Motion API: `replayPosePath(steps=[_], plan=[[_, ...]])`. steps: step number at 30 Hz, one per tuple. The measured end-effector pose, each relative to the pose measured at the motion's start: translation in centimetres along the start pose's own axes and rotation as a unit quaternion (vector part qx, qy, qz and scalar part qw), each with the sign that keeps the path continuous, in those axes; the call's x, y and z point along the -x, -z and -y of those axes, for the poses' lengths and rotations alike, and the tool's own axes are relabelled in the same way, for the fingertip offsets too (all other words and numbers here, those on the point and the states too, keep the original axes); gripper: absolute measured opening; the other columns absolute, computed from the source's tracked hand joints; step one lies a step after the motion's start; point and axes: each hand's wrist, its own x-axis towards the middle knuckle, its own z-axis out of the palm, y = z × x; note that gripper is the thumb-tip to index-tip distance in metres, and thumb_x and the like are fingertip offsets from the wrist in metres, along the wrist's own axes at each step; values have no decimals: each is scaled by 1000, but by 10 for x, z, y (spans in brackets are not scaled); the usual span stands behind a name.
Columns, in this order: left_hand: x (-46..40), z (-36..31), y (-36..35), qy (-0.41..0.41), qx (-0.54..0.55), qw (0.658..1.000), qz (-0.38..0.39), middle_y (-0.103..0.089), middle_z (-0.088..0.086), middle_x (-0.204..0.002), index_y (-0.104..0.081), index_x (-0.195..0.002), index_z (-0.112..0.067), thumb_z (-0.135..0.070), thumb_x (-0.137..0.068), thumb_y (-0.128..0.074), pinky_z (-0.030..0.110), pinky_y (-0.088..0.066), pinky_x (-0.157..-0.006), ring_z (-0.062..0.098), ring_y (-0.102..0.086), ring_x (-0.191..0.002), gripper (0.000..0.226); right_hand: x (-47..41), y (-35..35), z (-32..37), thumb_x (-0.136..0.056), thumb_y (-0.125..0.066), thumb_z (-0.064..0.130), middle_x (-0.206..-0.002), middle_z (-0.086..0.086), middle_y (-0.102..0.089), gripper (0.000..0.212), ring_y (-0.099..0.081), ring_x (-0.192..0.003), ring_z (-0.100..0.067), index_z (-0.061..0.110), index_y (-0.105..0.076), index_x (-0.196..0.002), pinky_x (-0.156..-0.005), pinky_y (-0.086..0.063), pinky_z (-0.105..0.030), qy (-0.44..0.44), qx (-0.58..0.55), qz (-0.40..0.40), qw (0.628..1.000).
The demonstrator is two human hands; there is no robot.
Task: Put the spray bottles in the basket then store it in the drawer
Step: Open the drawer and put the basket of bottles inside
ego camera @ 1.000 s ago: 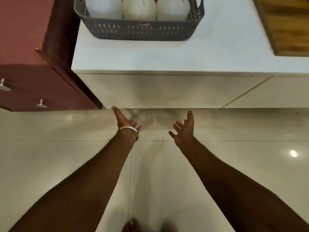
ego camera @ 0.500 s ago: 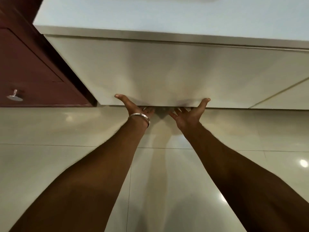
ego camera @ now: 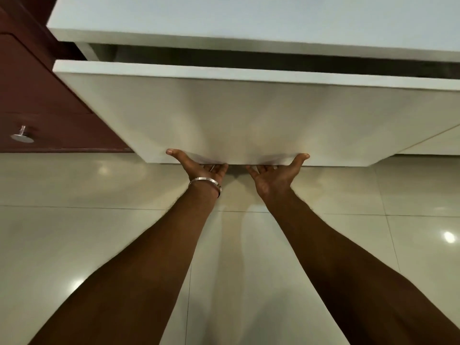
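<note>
Below, your left hand (ego camera: 202, 166) and right hand (ego camera: 275, 173) hook palm-up under the bottom edge of the white drawer front (ego camera: 239, 120), fingers curled beneath it and out of sight, thumbs splayed against its face. A silver bangle (ego camera: 206, 182) circles your left wrist. The drawer stands slightly out from the white cabinet top (ego camera: 249, 21), a dark gap showing between them. To the left, a maroon cabinet (ego camera: 37, 95) carries a round metal knob (ego camera: 22, 136). Glossy cream floor tiles (ego camera: 74, 232) lie beneath your arms. Basket and spray bottles are out of view.
</note>
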Motion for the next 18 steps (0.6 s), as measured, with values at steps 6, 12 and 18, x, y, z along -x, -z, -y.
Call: replayPosePath(steps=[6, 12, 18], plan=[[44, 11, 41, 9, 17, 1000, 0, -53, 10, -125, -44, -138, -26, -93, -63, -37, 61, -47, -94, 31, -56, -110, 100, 45, 35, -7, -76, -40, 87, -143, -13, -45, 93, -46, -131, -39, 28, -35, -147, -97, -43, -71, -16, -13, -33, 999], [91, 19, 77, 45, 57, 997, -27, -45, 11, -137, -38, -141, -20, -90, -65, -42, 63, -44, -95, 36, -47, -124, 103, 93, 69, -12, -80, -45, 81, -146, -18, -42, 91, -44, -131, -42, 22, -33, -147, -94, -43, -72, -46, -38, -65, 996], [127, 26, 110, 70, 83, 993, -56, -38, 13, -144, -32, -145, -15, -87, -67, -45, 63, -44, -90, 37, -40, -132, 107, 133, 99, -16, -83, -44, 79, -145, -21, -42, 88, -44, -132, -43, 19, -34, -147, -92, -45, -71, -59, -48, -82, 994]])
